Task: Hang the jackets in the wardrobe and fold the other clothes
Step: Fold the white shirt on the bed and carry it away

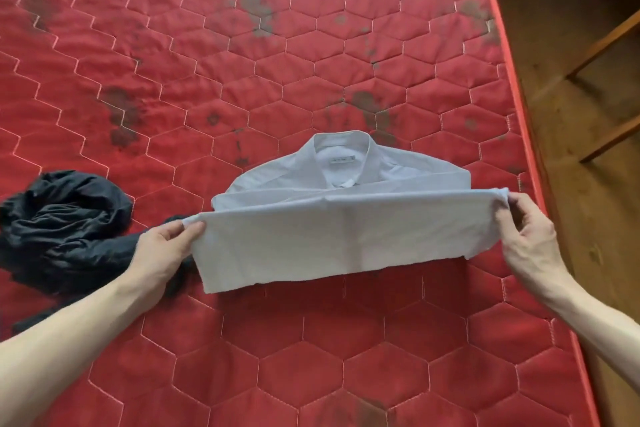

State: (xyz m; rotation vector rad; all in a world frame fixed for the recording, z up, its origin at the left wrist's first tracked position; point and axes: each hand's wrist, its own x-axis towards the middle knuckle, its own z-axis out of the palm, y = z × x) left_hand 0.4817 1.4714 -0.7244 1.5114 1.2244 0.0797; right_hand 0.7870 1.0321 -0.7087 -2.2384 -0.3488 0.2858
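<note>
Head view here: I've got the white shirt (332, 204) laid collar-up around the middle of the frame on a red quilted mattress (311, 45). My left hand (162, 250) pinches the left end of the shirt's lower fold, thumb on top, and my right hand (526, 236) pinches the right end the same way, so that fold is lifted off the bed between them. At the left edge of the frame there's a crumpled black garment (62, 225), partly behind my left forearm. Wooden floor (568, 135) on the right.
</note>
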